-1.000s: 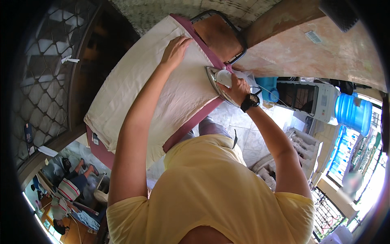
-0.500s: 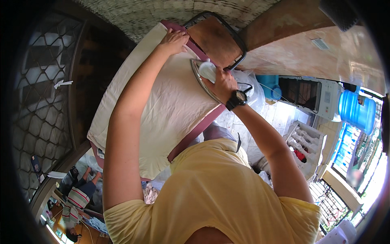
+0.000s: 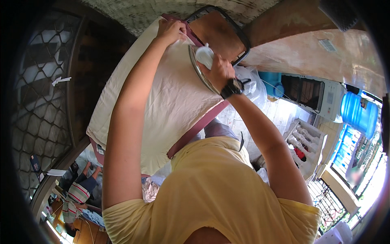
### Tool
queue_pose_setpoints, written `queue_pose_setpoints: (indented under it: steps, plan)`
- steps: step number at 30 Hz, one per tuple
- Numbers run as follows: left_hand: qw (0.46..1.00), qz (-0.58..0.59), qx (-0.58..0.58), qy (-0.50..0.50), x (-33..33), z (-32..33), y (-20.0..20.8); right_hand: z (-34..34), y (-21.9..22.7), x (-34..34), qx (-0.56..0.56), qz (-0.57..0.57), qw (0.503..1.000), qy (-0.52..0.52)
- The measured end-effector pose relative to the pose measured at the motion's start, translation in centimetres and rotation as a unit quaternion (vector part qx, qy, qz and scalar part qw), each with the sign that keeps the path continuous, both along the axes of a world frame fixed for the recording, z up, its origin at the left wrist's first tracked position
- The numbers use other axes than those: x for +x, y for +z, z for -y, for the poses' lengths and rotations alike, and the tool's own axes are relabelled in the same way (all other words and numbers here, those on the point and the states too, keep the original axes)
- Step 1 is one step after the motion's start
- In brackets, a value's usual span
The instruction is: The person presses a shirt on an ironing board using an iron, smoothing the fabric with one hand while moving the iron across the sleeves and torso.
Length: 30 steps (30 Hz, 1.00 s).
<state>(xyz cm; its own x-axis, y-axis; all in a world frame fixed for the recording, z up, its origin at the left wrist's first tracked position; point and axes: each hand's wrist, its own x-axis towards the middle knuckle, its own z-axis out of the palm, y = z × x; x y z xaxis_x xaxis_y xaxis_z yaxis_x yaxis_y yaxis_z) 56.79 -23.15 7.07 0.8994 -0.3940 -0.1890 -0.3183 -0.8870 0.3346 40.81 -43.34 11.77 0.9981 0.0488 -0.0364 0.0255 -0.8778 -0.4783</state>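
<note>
A cream cloth (image 3: 166,97) lies spread over an ironing board (image 3: 199,127) with a maroon cover that shows along its edges. At the far end, my left hand (image 3: 171,31) has its fingers curled at the cloth's edge, pinching it. My right hand (image 3: 221,73), with a black watch on the wrist, is closed around the handle of a clothes iron (image 3: 204,56). The iron's white body and metal soleplate rim rest on the cloth near the board's right edge. The handle itself is mostly hidden by my fingers.
A brown board in a dark metal frame (image 3: 219,34) stands at the board's far end. To the right are clear plastic bags (image 3: 254,87), a blue container (image 3: 271,83) and a large blue water jug (image 3: 357,114). Another person in a striped shirt (image 3: 79,193) is at lower left.
My right hand and the iron have slid slightly away from me and to the left. My left hand has shifted a little farther away, its fingers more curled at the cloth's edge.
</note>
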Motion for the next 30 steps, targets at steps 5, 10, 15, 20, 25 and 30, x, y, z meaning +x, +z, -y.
queue_pose_setpoints:
  steps: [5,10,15,20,25,30]
  plan:
    - [0.998,0.022,-0.042,0.034,-0.2,-1.0,-1.0,1.4,-1.0,-1.3,-0.015,-0.024,0.999,0.031]
    - [0.999,0.006,-0.025,0.039,0.1,-0.3,-1.0,4.3,-1.5,-4.9,-0.011,-0.033,0.999,0.015]
    - [0.987,-0.008,-0.158,0.037,0.8,-2.4,-2.7,-0.4,-0.6,2.3,-0.019,-0.01,1.0,0.021]
    - [0.904,0.379,-0.186,0.062,-7.2,-4.0,0.4,2.1,-0.5,1.8,-0.089,-0.025,0.981,0.169]
    - [0.933,0.249,-0.228,0.123,-28.2,-1.6,-2.9,2.4,1.2,1.1,-0.121,-0.072,0.894,0.424]
    - [0.881,0.256,-0.203,0.342,-42.0,-2.4,-2.8,-3.4,1.1,0.0,-0.097,0.008,0.909,0.404]
